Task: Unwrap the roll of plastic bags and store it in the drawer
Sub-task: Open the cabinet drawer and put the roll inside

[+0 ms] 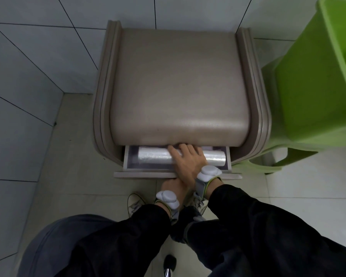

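Clear plastic bag roll (160, 155) lies across the half-open drawer (176, 174) of a beige nightstand (178, 86), right hand (188, 159) resting flat on it, fingers relaxed. Left hand (173, 185) grips the drawer front from below. Shutting now could pinch knuckles. Grey tiled floor; green plastic chair (316, 86) right.

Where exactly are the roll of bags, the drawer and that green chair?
roll of plastic bags (154, 155): head view, on its bare left half.
drawer (144, 174): head view, on its front panel's top edge.
green chair (316, 92): head view, on its seat side.
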The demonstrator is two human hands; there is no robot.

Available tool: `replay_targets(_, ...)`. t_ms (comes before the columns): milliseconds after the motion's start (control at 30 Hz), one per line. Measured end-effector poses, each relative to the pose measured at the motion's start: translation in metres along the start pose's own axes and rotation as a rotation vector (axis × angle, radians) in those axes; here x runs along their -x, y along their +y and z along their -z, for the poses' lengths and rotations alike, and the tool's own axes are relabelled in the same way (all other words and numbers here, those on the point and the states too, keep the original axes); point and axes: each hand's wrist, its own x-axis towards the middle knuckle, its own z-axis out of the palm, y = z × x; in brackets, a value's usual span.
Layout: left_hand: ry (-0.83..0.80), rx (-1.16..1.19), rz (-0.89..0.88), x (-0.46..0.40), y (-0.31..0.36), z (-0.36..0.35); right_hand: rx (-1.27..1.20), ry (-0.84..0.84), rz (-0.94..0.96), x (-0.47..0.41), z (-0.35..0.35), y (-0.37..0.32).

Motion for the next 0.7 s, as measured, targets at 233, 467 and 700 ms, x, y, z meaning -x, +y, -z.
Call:
replay_targets(233, -0.085, -0.139, -0.012, 0.000, 0.004, -0.002, 0.041, -0.186, 0.023, -0.009, -0.016, 0.007)
replay_targets(467, -0.090, -0.249, -0.009, 0.002, 0.002, -0.003, -0.115, -0.468, 0.075, -0.024, -0.016, 0.015)
replay_targets(700, -0.162, -0.341, -0.020, 0.003, 0.009, 0.009, -0.319, -0.579, 0.035, -0.037, -0.025, 0.028)
